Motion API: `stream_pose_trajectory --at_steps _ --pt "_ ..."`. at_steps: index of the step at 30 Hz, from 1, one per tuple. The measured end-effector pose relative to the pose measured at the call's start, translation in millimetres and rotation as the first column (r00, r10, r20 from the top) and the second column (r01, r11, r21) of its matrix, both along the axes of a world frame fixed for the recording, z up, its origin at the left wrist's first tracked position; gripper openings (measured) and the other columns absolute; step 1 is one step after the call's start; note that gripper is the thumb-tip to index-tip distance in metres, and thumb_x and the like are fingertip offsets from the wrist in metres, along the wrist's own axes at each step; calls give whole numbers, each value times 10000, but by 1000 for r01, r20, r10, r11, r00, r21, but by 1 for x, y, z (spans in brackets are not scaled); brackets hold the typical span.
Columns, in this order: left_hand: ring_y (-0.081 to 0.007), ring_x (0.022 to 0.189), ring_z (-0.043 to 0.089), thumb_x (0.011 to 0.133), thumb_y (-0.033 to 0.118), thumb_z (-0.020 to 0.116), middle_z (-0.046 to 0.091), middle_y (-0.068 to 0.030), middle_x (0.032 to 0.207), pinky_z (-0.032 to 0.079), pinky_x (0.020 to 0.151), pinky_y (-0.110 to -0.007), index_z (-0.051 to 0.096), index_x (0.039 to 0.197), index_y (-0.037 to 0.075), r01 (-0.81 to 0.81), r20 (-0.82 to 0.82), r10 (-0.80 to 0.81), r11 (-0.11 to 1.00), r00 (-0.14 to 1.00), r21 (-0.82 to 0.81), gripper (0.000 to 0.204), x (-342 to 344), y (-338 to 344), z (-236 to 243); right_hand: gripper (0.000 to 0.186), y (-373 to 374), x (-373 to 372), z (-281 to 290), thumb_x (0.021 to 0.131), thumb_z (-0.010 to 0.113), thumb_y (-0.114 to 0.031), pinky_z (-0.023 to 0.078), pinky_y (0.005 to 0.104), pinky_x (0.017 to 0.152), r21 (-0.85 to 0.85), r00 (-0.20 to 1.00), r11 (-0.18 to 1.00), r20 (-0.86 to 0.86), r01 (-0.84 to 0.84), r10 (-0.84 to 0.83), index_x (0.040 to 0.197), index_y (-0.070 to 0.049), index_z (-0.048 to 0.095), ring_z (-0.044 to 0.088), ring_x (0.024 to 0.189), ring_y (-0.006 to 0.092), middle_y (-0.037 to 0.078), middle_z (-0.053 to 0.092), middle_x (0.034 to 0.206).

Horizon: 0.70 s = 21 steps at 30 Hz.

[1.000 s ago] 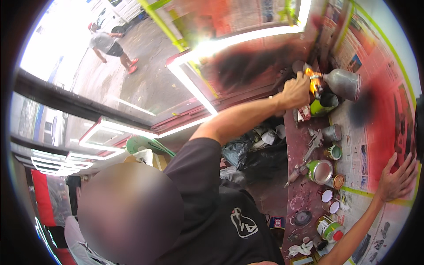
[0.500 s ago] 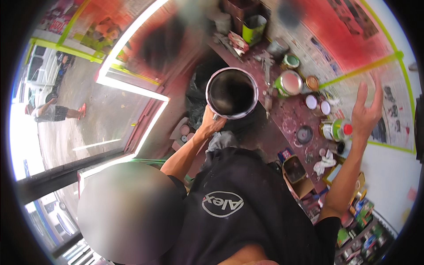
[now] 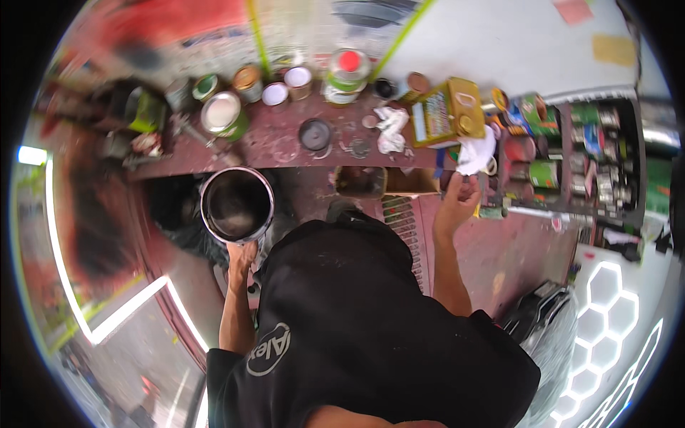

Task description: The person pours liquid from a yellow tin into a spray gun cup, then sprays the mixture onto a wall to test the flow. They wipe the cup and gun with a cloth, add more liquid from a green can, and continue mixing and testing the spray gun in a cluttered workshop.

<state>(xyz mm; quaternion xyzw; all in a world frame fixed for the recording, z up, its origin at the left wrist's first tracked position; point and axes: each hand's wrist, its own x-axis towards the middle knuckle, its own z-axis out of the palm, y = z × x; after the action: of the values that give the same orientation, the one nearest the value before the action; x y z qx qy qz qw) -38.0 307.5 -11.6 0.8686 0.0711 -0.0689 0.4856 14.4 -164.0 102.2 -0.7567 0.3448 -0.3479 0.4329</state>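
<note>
My left hand (image 3: pixel 242 253) is closed on the near side of a round pot (image 3: pixel 270 207) with a pale rim and a dark inside. The pot is held in front of the bench edge, its open top facing up. What lies at its bottom is too dark to make out. My right hand (image 3: pixel 462 196) is raised past the bench front, its fingers slightly bent and apart. Just beyond the fingertips hangs a white cloth or paper (image 3: pixel 477 153), beside a gold rectangular can (image 3: pixel 448 110). I cannot tell whether the fingers touch it.
Along the paint-stained bench (image 3: pixel 250 153) stand several paint tins, a bottle with a red cap (image 3: pixel 349 61), a dark round lid (image 3: pixel 315 134), a crumpled white rag (image 3: pixel 391 130) and a spray gun (image 3: pixel 194 132). A shelf of cans (image 3: pixel 564 150) is at right. Below the bench sits an open box (image 3: pixel 410 181).
My view and body have turned right, toward the bench. The pot stays in my left hand. My right hand has come down from its raised, spread pose to near the white cloth.
</note>
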Motion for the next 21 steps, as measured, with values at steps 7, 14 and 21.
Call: stream_pose_trajectory --at_steps 7,14,21 --pt "-145 858 631 997 126 735 710 -23 943 497 779 -309 712 1133 -7 55 123 -22 962 992 -268 192 39 -95 -4 1239 -71 13 -31 778 953 -407 322 440 1233 199 992 978 -88 -69 88 1634 67 192 338 1518 345 263 344 1617" --pt "-88 739 443 1016 200 698 558 3 781 403 649 -316 646 972 -8 75 32 -69 963 997 -260 219 60 -191 74 1193 -90 111 -33 734 979 -143 432 433 1159 157 935 925 138 -347 327 1559 61 141 512 1358 296 234 473 1466" --pt "-133 808 613 1014 208 696 711 -86 917 519 759 -326 673 1255 17 62 -95 -78 984 992 -165 309 43 -218 79 859 -111 117 -52 775 903 5 544 408 1041 195 854 876 393 -441 342 1408 18 323 607 1225 258 199 535 1344"
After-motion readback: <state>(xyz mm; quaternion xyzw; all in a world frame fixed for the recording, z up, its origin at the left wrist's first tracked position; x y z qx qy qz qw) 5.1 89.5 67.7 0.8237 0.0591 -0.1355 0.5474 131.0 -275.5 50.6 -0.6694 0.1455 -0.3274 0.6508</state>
